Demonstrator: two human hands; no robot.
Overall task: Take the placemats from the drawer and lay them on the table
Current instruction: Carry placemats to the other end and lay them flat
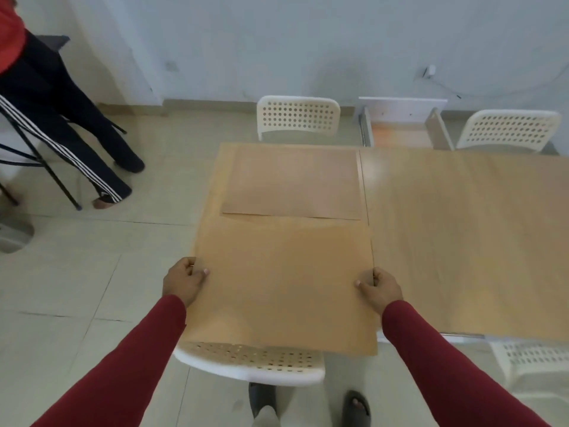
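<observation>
Left hand and right hand pinching side edges of tan placemat, near end of wooden counter, second placemat flat beyond

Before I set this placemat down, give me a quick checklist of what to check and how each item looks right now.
1. Grip: left hand and right hand each pinch a side edge of the held placemat: ok.
2. Level: it hangs roughly flat between the hands: ok.
3. Position: its near edge overhangs the table, above the near chair: not ok, shift it forward.
4. Neighbour: its far edge meets the laid placemat; overlap: cannot tell.
5. Drawer at the far side stands open; mats left inside: cannot tell.
</observation>
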